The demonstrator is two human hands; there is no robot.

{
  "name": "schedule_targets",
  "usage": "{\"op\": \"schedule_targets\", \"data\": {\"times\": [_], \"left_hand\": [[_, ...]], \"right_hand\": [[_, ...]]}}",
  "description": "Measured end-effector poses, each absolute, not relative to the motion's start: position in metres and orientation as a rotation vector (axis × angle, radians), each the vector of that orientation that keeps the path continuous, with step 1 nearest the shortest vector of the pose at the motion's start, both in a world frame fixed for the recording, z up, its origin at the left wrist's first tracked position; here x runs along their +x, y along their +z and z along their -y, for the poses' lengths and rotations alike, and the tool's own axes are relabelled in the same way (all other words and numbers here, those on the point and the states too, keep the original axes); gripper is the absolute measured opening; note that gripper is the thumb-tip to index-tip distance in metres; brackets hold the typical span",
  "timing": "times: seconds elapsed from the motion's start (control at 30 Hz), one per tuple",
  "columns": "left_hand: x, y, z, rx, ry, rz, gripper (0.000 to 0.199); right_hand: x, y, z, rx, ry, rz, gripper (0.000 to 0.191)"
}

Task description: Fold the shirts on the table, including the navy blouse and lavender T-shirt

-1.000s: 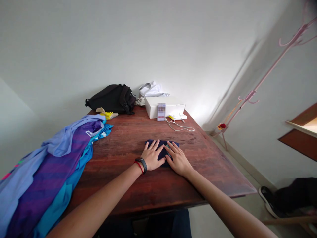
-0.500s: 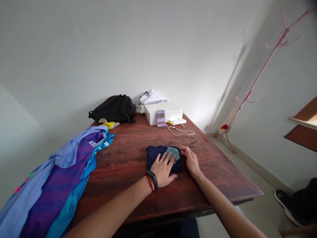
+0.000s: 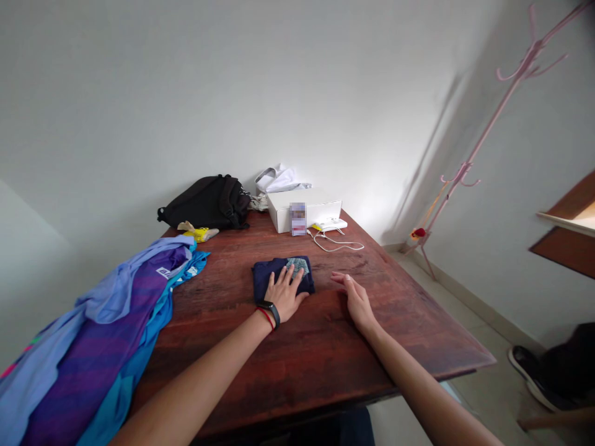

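A folded navy cloth (image 3: 263, 282) with a pale green printed patch lies on the wooden table (image 3: 325, 347). My left hand (image 3: 283, 294) rests flat on it with fingers spread, a dark watch and a red string round the wrist. To the right of the cloth, apart from it, my right hand (image 3: 356, 297) is held on edge over the table, its fingers extended and nothing in it.
Purple, light blue and teal garments (image 3: 111, 328) lie along the left edge. At the back are a black bag (image 3: 199, 201), a yellow item (image 3: 199, 233), a white box (image 3: 281, 214), a small box (image 3: 298, 220) and a white cable (image 3: 344, 248). A pink rack (image 3: 493, 118) stands right.
The folded navy cloth has slid left and slightly away across the table under my left hand. My right hand stays about where it was, now with a gap between it and the cloth.
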State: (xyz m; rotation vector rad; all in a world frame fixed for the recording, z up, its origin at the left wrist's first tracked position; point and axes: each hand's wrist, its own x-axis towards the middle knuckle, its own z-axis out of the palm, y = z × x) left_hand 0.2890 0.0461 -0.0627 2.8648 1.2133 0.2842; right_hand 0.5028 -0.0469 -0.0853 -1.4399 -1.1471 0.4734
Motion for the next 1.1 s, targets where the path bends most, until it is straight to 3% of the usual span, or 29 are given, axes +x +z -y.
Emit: {"op": "schedule_targets", "data": {"times": [0.53, 1.1], "left_hand": [[0.246, -0.073, -0.191, 2.861, 0.239, -1.368, 0.07], [0.242, -0.072, -0.25, 2.812, 0.237, -1.363, 0.063]], "right_hand": [[0.498, -0.078, 0.05, -1.434, 0.557, 1.199, 0.058], [0.499, -0.084, 0.049, -1.425, 0.61, 1.182, 0.048]]}}
